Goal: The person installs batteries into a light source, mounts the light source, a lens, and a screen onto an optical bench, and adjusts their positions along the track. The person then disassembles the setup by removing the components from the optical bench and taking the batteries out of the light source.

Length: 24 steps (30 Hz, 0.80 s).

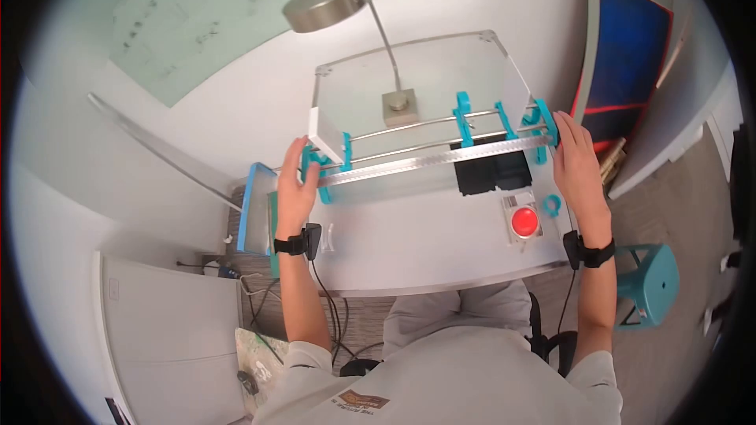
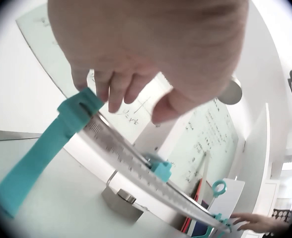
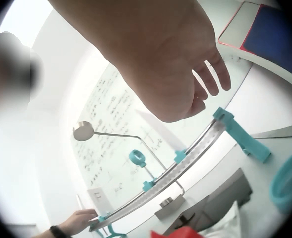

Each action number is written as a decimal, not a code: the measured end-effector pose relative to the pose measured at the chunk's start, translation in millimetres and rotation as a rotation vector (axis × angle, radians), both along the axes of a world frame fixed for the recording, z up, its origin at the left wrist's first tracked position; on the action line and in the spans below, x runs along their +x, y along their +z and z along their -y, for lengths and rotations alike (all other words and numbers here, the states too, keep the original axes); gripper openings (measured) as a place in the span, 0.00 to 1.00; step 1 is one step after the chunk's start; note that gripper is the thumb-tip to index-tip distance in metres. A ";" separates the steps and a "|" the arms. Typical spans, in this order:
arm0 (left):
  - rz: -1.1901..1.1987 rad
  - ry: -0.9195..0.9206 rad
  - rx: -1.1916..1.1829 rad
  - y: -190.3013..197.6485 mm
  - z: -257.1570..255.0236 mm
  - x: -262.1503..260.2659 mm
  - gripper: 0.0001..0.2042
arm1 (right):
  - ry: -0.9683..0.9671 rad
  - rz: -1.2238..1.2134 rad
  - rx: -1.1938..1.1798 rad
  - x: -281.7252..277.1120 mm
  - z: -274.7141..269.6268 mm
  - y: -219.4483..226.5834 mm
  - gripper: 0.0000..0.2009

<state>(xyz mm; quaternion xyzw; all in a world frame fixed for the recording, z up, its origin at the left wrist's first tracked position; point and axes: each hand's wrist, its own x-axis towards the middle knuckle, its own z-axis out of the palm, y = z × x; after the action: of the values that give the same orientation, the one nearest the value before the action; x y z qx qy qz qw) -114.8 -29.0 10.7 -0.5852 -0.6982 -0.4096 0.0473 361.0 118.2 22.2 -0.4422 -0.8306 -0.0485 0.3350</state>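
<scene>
A long frame of metal rods and a steel ruler [image 1: 425, 160] spans the table between teal brackets. At its left end, my left hand [image 1: 295, 197] has its fingers beside the end bracket [image 2: 81, 111], some fingertips touching or very near it; the thumb is spread apart. My right hand [image 1: 581, 173] is at the other end, fingers extended along the outer side of the right end bracket [image 1: 545, 120]; contact is unclear. In the right wrist view its fingers [image 3: 218, 74] stand above the bracket [image 3: 240, 133]. A white block [image 1: 324, 135] stands at the left end.
A lamp base [image 1: 400, 107] stands behind the frame, its head [image 1: 324, 5] overhead. Black cloth [image 1: 494, 169] lies under the right part. A red button [image 1: 525, 222] and teal ring [image 1: 552, 205] are near the right edge; a teal stool [image 1: 650, 283] stands right of the table.
</scene>
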 end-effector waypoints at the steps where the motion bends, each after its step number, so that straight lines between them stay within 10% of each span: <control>1: 0.186 -0.113 -0.066 7.0 1.5 2.1 0.28 | 0.009 0.032 -0.014 3.2 -2.7 -4.1 0.31; 8: 0.318 -0.267 -0.438 44.5 -18.0 6.9 0.56 | 0.017 0.007 -0.088 8.8 -6.4 -29.1 0.32; 18: 0.228 -0.310 -0.425 33.9 -34.8 -2.3 0.36 | -0.109 -0.054 -0.476 5.2 -0.7 -21.7 0.31; 24: 0.264 -0.297 -0.422 37.6 -40.3 11.3 0.32 | -0.006 -0.048 -0.094 5.5 -3.6 -34.6 0.33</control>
<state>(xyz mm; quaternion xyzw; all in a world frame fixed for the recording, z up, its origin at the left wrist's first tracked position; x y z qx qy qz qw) -103.5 11.3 48.3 -0.6195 -0.6747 -0.3303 -0.2276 366.5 121.8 -12.4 -0.4610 -0.8224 0.0001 0.3335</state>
